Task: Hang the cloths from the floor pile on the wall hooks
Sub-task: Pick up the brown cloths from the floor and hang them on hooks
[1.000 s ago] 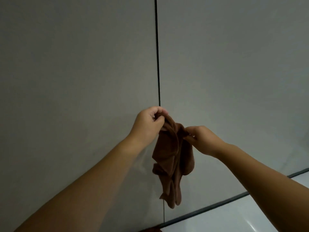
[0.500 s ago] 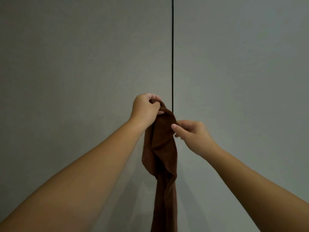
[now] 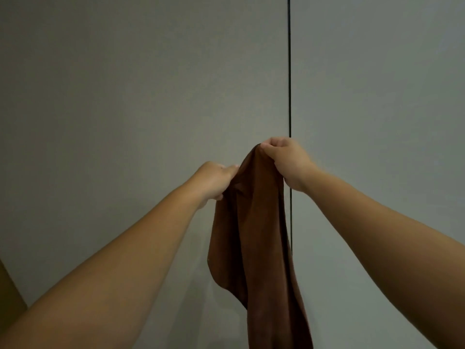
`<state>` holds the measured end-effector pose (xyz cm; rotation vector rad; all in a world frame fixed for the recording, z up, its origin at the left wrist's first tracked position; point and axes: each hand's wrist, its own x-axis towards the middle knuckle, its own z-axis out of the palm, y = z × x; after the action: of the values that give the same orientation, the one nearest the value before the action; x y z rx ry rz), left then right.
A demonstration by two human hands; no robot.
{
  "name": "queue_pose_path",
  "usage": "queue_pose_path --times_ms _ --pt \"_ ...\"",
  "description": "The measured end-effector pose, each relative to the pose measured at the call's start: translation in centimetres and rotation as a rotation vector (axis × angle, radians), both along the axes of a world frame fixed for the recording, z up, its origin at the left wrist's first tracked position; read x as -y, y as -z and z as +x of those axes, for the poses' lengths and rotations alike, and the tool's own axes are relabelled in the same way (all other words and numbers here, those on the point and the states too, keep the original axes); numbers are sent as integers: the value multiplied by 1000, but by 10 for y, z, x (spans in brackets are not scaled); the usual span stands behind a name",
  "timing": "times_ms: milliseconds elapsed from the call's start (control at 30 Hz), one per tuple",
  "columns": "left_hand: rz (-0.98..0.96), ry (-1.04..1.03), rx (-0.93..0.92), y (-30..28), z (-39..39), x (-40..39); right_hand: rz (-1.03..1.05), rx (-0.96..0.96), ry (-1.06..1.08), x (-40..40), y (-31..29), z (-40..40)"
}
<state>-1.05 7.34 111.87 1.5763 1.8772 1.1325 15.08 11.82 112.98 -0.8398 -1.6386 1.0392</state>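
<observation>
Holding up a soft brown cloth (image 3: 254, 235), right hand (image 3: 285, 159) pinching its top, left hand (image 3: 214, 180) gripping its side.

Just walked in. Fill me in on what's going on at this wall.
A person is holding a brown cloth up against a grey wall with both bare hands. The right hand grips its top edge at the highest point, beside the dark vertical seam between wall panels. The left hand pinches the edge slightly lower. The rest hangs straight down out of the frame. No hook is visible, so the cloth does not look hung yet.
</observation>
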Motion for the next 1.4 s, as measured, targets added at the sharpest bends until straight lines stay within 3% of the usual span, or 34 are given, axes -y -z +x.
queue_pose_path --times_ms 100,267,400,600,800,1000,1100,1267,1400 --pt "18 49 -160 1 -15 3 41 96 -49 3 -6 -7" --pt "142 289 16 5 -20 0 106 165 -58 7 -9 -20" --pt "212 319 143 6 -14 -7 145 178 -49 6 -5 -24" --pt "298 187 136 1 -15 -15 80 49 -139 0 16 -14" --pt "422 60 -24 -27 -27 -14 -79 196 -261 -6 72 -19" --pt "454 -15 -65 -37 -47 -10 -83 130 -461 13 114 -49" --pt "470 -51 -58 -37 -58 -8 66 222 -351 16 128 -72" --pt "472 -132 -97 -36 -76 -1 114 140 -108 14 138 -104" --pt "494 -202 -85 -35 -97 6 55 89 -176 15 135 -110"
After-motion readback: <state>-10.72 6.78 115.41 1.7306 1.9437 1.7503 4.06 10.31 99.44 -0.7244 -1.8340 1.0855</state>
